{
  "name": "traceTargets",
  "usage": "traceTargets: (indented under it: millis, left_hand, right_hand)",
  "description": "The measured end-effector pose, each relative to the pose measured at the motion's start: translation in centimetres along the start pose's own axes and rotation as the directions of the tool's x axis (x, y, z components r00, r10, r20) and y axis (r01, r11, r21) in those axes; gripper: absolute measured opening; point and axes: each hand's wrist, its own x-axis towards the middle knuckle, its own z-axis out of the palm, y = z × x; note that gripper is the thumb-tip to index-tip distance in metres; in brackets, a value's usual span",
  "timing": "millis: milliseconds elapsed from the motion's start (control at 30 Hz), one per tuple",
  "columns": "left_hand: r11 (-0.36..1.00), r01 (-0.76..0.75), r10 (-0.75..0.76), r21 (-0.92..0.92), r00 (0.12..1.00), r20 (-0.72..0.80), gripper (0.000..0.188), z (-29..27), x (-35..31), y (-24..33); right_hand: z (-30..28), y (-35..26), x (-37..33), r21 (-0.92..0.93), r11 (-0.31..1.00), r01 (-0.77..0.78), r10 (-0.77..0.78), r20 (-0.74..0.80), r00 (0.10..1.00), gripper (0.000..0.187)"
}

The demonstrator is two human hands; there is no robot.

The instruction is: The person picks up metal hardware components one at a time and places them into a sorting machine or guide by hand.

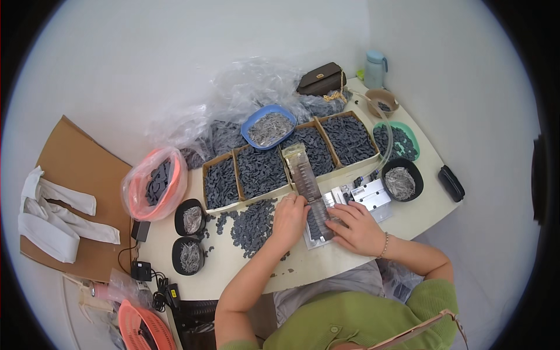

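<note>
A long clear plastic ribbed tray (307,178) lies from the divided box toward me, its near end over a metal fixture (368,197). My left hand (290,219) is closed on the tray's left edge, fingertips near its middle. My right hand (356,229) rests at the right of the tray's near end, fingers apart and reaching over the fixture. Small dark grey parts (315,226) sit in rows between my hands. Just left of my left hand is a loose pile of the same parts (254,226). What lies under my right palm is hidden.
Beyond my hands stands a divided cardboard box (290,188) of grey parts. Black bowls (189,255) of metal pins flank the work; a blue basin (249,142) holds more. A clear hose (389,137) curves to the fixture. A pink basket (129,198) stands left, a black case (451,183) right.
</note>
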Motion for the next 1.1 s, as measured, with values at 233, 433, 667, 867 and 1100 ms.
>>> traceTargets:
  millis: [233,433,667,867,1100]
  left_hand:
    - [0.995,0.019,-0.022,-0.094,0.999,-0.035,0.011,0.6,0.0,-0.6]
    - [0.993,0.044,-0.048,-0.113,0.998,-0.032,0.010,0.6,-0.1,-0.5]
    - [0.994,0.012,-0.021,-0.108,0.997,-0.079,0.009,0.5,-0.4,-0.6]
    - [0.990,0.036,-0.048,-0.140,0.995,-0.086,0.015,0.0,-0.8,-0.6]
    - [0.998,-0.057,0.057,0.036,0.998,-0.007,0.018,-0.8,-0.7,-0.1]
  right_hand:
    - [1.3,0.0,-0.5,-0.031,0.998,0.054,-0.054,-0.001,0.999,0.041]
    - [1.3,-0.1,-0.6,-0.027,0.998,0.057,-0.057,0.008,0.998,0.041]
    - [1.4,0.0,-0.6,0.003,0.999,0.044,-0.044,0.021,0.999,0.043]
    - [0.7,0.1,-0.4,0.053,0.998,0.043,-0.044,0.014,0.999,0.041]
    - [-0.2,1.8,3.4,0.131,0.991,0.033,-0.031,-0.018,0.999,0.030]
